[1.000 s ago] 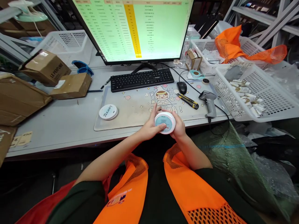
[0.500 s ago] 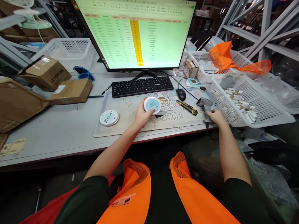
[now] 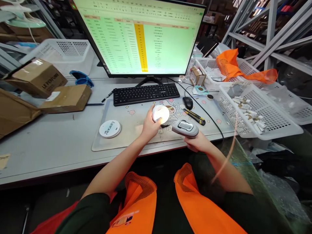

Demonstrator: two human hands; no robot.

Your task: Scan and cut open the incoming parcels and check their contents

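Note:
A round white tub [image 3: 161, 113] is gripped at its left edge by my left hand [image 3: 149, 126], thumb across its face. Bright light from the scanner washes out its label. My right hand [image 3: 198, 142] is wrapped round the handle of a grey barcode scanner [image 3: 185, 128], whose head points left at the tub, with a gap between them. Another round white tub, marked "beauty" [image 3: 110, 129], lies flat on the desk mat [image 3: 129, 144] to the left. A yellow and black utility knife [image 3: 194, 116] rests on the mat beyond the scanner.
A keyboard [image 3: 146, 93], mouse [image 3: 188, 103] and monitor [image 3: 143, 39] stand behind the mat. On the left are cardboard boxes [image 3: 65, 98], blue sunglasses [image 3: 81, 79] and a white basket [image 3: 83, 63]. A white basket [image 3: 280, 128] with small rolled items stands at right, near an orange cloth [image 3: 229, 63].
My right hand has lifted the scanner off the right side of the desk and brought it left towards the tub. Light now falls on the tub, which stays in my left hand.

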